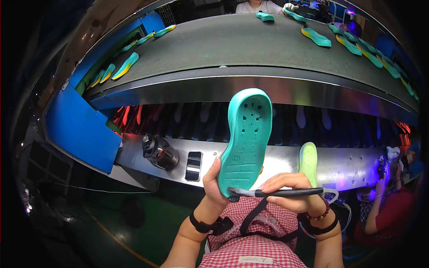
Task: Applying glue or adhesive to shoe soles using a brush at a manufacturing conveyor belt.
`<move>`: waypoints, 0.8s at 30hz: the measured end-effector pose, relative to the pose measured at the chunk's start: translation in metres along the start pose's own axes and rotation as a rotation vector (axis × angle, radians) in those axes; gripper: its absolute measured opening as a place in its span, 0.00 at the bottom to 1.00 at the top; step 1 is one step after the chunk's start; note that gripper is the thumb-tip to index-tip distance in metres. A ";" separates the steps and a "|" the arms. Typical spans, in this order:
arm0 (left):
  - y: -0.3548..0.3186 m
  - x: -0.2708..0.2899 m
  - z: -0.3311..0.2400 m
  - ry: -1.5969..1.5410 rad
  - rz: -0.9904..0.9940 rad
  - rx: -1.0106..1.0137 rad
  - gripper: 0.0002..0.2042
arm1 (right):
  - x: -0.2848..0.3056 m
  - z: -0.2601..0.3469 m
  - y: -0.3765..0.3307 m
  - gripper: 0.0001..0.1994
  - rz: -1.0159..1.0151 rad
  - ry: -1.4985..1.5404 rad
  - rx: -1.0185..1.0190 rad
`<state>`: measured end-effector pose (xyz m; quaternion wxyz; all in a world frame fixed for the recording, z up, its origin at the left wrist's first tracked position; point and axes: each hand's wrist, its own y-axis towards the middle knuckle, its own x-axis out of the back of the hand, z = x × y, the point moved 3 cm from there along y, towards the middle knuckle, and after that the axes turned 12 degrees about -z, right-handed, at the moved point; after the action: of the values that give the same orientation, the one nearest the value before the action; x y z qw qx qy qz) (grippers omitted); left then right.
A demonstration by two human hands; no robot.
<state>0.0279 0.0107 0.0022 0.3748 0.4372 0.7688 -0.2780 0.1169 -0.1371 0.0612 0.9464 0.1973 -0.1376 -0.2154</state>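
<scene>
A teal shoe sole (246, 134) stands nearly upright in front of me, its hollowed side with small holes facing me. My left hand (213, 183) grips its lower left edge, the thumb along the rim. In my right hand (291, 190) is a brush (290, 192) with a dark handle and a metal ferrule. The bristles touch the inside of the sole at its bottom end. A bit of yellow shows along the sole's lower right edge. Behind my right hand, a light green sole (308, 161) leans at the metal ledge.
Beyond the metal ledge (281, 163) runs a wide conveyor belt (214, 47) with several teal and yellow soles (316, 37). A dark bottle (160, 152) and a phone-like object (193, 166) are at left. One person (259, 7) works across the belt, another (389, 210) at right.
</scene>
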 end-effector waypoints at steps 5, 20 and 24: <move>0.002 0.001 0.005 -0.186 0.058 0.343 0.31 | -0.008 0.010 -0.012 0.10 0.262 0.056 0.047; -0.010 0.003 0.008 0.545 0.102 0.638 0.23 | 0.021 0.007 -0.009 0.13 0.543 -0.341 -0.019; -0.012 0.003 0.002 0.448 0.100 0.620 0.24 | 0.032 0.018 -0.003 0.14 0.553 -0.448 -0.007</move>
<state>0.0173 0.0048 -0.0003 0.0604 0.6167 0.6888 -0.3763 0.1378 -0.1603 0.0811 0.9160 0.0971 -0.3891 0.0106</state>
